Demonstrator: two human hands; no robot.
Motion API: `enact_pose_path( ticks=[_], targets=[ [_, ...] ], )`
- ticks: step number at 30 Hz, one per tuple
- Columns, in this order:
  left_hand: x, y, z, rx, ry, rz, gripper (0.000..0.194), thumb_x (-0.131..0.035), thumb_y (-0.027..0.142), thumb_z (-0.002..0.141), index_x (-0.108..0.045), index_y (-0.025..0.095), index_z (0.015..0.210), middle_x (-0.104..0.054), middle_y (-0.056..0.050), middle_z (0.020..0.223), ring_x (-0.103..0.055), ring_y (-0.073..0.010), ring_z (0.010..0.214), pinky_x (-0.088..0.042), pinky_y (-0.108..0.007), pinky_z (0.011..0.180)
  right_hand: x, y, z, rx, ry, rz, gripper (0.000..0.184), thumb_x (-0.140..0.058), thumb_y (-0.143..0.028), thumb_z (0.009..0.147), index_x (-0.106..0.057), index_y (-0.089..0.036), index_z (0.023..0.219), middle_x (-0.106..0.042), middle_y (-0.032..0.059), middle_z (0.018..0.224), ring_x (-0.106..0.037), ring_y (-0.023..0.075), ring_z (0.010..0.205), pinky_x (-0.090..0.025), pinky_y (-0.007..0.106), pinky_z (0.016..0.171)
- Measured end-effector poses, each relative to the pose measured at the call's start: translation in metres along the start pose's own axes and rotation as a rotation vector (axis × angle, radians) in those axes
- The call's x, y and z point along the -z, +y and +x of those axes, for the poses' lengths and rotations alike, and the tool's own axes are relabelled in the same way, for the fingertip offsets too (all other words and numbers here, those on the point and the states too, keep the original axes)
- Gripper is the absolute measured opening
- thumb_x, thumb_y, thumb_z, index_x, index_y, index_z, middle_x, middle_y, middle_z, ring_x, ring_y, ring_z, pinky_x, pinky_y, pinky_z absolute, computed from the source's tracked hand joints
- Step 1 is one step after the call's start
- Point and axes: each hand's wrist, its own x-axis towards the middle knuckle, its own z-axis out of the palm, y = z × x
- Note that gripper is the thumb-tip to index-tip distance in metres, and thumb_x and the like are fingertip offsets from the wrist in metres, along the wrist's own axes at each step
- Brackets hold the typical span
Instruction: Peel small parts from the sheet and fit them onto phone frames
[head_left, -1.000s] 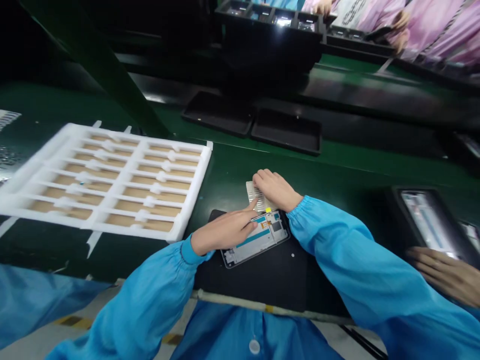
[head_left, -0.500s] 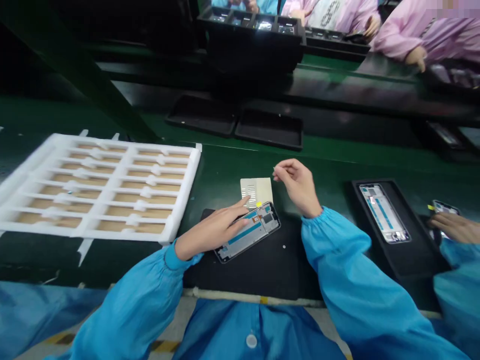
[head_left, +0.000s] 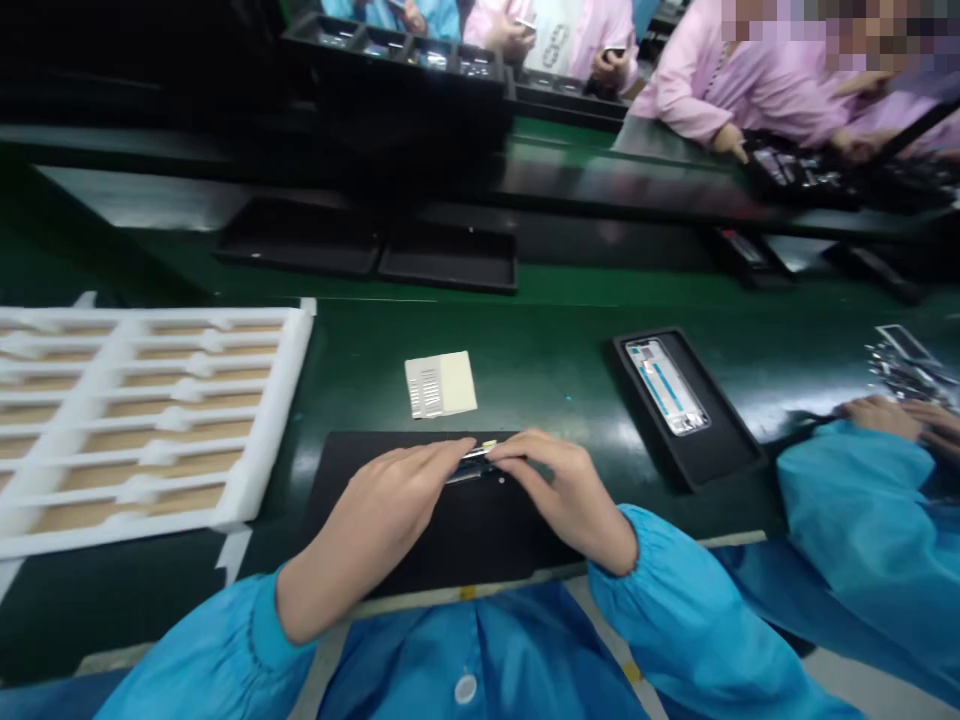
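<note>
A phone frame (head_left: 471,467) is tipped up nearly edge-on above a black mat (head_left: 450,545), so only a thin strip of it shows. My left hand (head_left: 386,505) wraps over its left part, and the fingers hide most of it. At the other end, my right hand (head_left: 559,480) has thumb and fingers closed on the frame's edge, beside a small yellow tab (head_left: 489,445). Whether a small part is also between those fingertips I cannot tell. Beyond the mat lies a cream sheet (head_left: 459,383) with rows of small strips on its grey left half.
On the left stands a white foam tray (head_left: 281,430) with cardboard-bottomed slots. Another phone frame (head_left: 667,388) lies in a black tray (head_left: 720,450) on the right. A co-worker's blue sleeve (head_left: 847,490) is close by. Flat black trays (head_left: 450,258) sit farther back.
My right hand has come down from beside the sheet to the phone frame. The frame has gone from lying flat to tilted on edge. The camera view has swung right.
</note>
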Motion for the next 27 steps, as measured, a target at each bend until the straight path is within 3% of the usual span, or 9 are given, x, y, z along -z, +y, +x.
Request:
enact_pose_path(
  ticks=[3,7,13,15,16,19,23,25,27],
  targets=[
    [-0.011,0.003,-0.004,-0.066,0.186,-0.081,0.036,-0.05,0.031,0.098,-0.055,0.026,0.134,-0.067,-0.003,0.128,-0.068,-0.0238,0.109,-0.054,-0.036,0.095,-0.004,0.0,-0.003,0.006,0.038,0.001,0.014,-0.063,-0.014,0.091,-0.066,-0.024,0.102,-0.07,0.0005,0.097,-0.067,0.0154,0.091,-0.052,0.028,0.086],
    [-0.02,0.003,-0.008,-0.182,0.359,-0.145,0.03,-0.06,0.022,0.093,-0.062,0.029,0.123,-0.071,0.001,0.119,-0.069,-0.0202,0.106,-0.054,-0.033,0.097,-0.002,-0.002,-0.003,-0.085,0.026,0.142,0.013,-0.069,-0.018,0.088,-0.057,-0.022,0.093,-0.067,-0.0029,0.083,-0.069,0.0138,0.081,-0.052,0.023,0.074],
    [-0.021,-0.005,-0.005,-0.331,0.42,-0.1,0.023,-0.061,0.018,0.092,-0.068,0.021,0.115,-0.071,-0.002,0.117,-0.069,-0.0185,0.101,-0.051,-0.031,0.098,0.003,-0.003,-0.003,-0.097,-0.025,0.178,0.008,-0.065,-0.027,0.091,-0.06,-0.022,0.094,-0.069,-0.0014,0.086,-0.069,0.0146,0.084,-0.051,0.025,0.076],
    [-0.022,-0.004,-0.003,-0.319,0.44,-0.098,0.023,-0.063,0.018,0.091,-0.069,0.02,0.113,-0.071,-0.002,0.115,-0.069,-0.0182,0.099,-0.05,-0.031,0.099,0.02,0.008,0.001,-0.078,0.11,0.212,0.009,-0.066,-0.031,0.091,-0.065,-0.022,0.093,-0.07,0.0003,0.09,-0.067,0.0144,0.084,-0.052,0.026,0.076],
    [-0.022,-0.002,-0.002,-0.309,0.451,-0.097,0.023,-0.064,0.017,0.09,-0.069,0.02,0.112,-0.072,-0.002,0.113,-0.069,-0.018,0.098,-0.05,-0.031,0.099,0.035,0.017,0.002,-0.071,0.253,0.234,0.012,-0.067,-0.033,0.09,-0.066,-0.021,0.093,-0.071,0.0012,0.091,-0.067,0.0144,0.083,-0.052,0.026,0.076],
    [-0.022,0.003,-0.001,-0.276,0.483,-0.1,0.022,-0.066,0.017,0.089,-0.069,0.018,0.111,-0.072,-0.003,0.11,-0.069,-0.0179,0.095,-0.051,-0.031,0.097,0.1,0.043,0.0,-0.044,0.841,0.297,0.024,-0.069,-0.044,0.085,-0.065,-0.02,0.089,-0.07,0.0039,0.093,-0.065,0.0144,0.075,-0.053,0.029,0.068],
    [-0.019,0.011,-0.001,-0.248,0.464,-0.082,0.02,-0.067,0.018,0.089,-0.068,0.018,0.11,-0.073,-0.003,0.108,-0.07,-0.0181,0.093,-0.052,-0.031,0.093,0.18,0.041,-0.027,0.107,1.056,0.339,0.025,-0.066,-0.048,0.086,-0.062,-0.025,0.094,-0.065,0.004,0.108,-0.065,0.0161,0.091,-0.054,0.033,0.077],
    [-0.018,0.013,-0.001,-0.223,0.454,-0.065,0.02,-0.066,0.019,0.09,-0.069,0.019,0.11,-0.073,-0.002,0.107,-0.07,-0.018,0.092,-0.052,-0.031,0.092,0.185,0.023,-0.043,0.269,1.14,0.315,0.02,-0.051,-0.046,0.096,-0.061,-0.032,0.107,-0.063,-0.0006,0.114,-0.064,0.015,0.102,-0.052,0.034,0.088],
    [-0.019,0.011,-0.002,-0.194,0.472,-0.077,0.023,-0.067,0.016,0.089,-0.07,0.021,0.111,-0.073,-0.001,0.109,-0.069,-0.0183,0.091,-0.051,-0.032,0.093,0.157,0.009,-0.051,0.444,1.188,0.145,0.026,-0.038,-0.037,0.102,-0.063,-0.03,0.101,-0.064,-0.0005,0.089,-0.065,0.0139,0.077,-0.054,0.033,0.075]
  ],
)
